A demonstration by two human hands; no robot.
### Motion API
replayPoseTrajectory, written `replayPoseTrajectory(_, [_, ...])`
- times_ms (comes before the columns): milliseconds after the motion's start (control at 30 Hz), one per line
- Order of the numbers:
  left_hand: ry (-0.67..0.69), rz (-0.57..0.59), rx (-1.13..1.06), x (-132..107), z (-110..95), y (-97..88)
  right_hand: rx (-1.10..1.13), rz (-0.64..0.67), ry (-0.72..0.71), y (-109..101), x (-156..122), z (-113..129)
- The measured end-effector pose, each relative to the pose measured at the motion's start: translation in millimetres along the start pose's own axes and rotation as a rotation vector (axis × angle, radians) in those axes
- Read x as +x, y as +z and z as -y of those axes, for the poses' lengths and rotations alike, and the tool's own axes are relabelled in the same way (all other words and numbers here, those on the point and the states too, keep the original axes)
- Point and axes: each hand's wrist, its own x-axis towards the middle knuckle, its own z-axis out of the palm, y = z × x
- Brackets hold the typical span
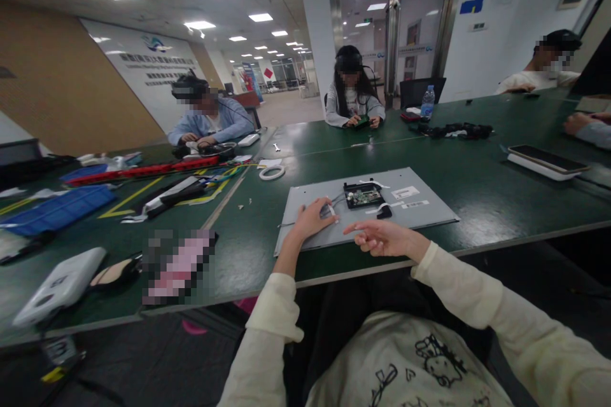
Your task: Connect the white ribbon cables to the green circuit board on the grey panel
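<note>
Head view: my left hand (312,219) lies on the grey panel (424,216) on the bench (477,181), fingertips at a white strip (331,209); I cannot tell whether it grips. My right hand (382,236) hovers loosely open and empty, near the circuit board (363,194). A tape roll (272,172) lies beyond.

Pink item (179,265), near left: blurred out, type cannot be told. Labels (405,192) on the panel (315,194): print too small to read. Left hand (310,219) covers part of a white strip (331,209); grip cannot be told. Co-worker's hand (580,122), far right: arm cut off by the edge.
</note>
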Motion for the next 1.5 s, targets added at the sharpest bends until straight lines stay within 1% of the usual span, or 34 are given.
replayPoseTrajectory(33, [-0.004,-0.006,-0.004,0,0,-0.3,-0.061,-0.018,-0.022,2,2,-3])
replayPoseTrajectory(100, [-0.012,-0.018,-0.011,0,-1,-0.3,-0.261,-0.096,-0.093,6,5,-6])
replayPoseTrajectory(167, [-0.012,-0.030,-0.013,0,-1,0.4,-0.532,-0.215,-0.185,9,6,-7])
replayPoseTrajectory(233, [-0.011,-0.047,-0.002,-1,-2,1.7,-0.807,-0.329,-0.309,7,4,-2])
replayPoseTrajectory(300, [-0.012,-0.064,0.016,-2,-3,2.9,-1.064,-0.421,-0.481,-1,2,9])
replayPoseTrajectory(367, [-0.008,-0.070,0.035,-2,-3,3.6,-1.287,-0.511,-0.653,-16,-1,26])
replayPoseTrajectory(400, [-0.005,-0.069,0.044,-2,-4,3.8,-1.374,-0.557,-0.707,-25,-3,36])
replayPoseTrajectory(467, [0.000,-0.072,0.062,-2,-4,3.7,-1.490,-0.636,-0.755,-46,-6,54])
replayPoseTrajectory(533, [-0.001,-0.078,0.082,-1,-5,3.5,-1.590,-0.696,-0.781,-67,-11,64])
replayPoseTrajectory(600, [-0.010,-0.079,0.099,-1,-5,3.3,-1.706,-0.665,-0.762,-83,-17,67])
replayPoseTrajectory(667, [-0.020,-0.078,0.108,-1,-5,3.3,-1.802,-0.571,-0.702,-92,-24,62])
replayPoseTrajectory(733, [-0.016,-0.081,0.104,-1,-6,3.2,-1.847,-0.492,-0.641,-94,-29,56])
replayPoseTrajectory(867, [0.022,-0.110,0.104,-2,-7,3.1,-1.876,-0.381,-0.584,-87,-36,48])
replayPoseTrajectory(933, [0.042,-0.172,0.130,-2,-7,2.8,-1.892,-0.330,-0.566,-83,-38,47])
replayPoseTrajectory(1033, [0.044,-0.303,0.182,-1,-6,1.2,-1.894,-0.286,-0.557,-77,-41,44])
replayPoseTrajectory(1200, [-0.028,-0.503,0.199,-4,-5,-5.7,-1.914,-0.219,-0.514,-70,-46,38])
replayPoseTrajectory(1267, [-0.067,-0.574,0.190,-6,-4,-9.4,-1.919,-0.218,-0.500,-69,-47,36])
replayPoseTrajectory(1367, [-0.109,-0.666,0.181,-9,-3,-14.0,-1.903,-0.260,-0.508,-72,-47,36])
replayPoseTrajectory(1433, [-0.122,-0.708,0.177,-9,-1,-15.5,-1.891,-0.311,-0.525,-76,-46,37])
replayPoseTrajectory(1500, [-0.123,-0.738,0.176,-9,0,-15.6,-1.884,-0.390,-0.542,-82,-44,39])
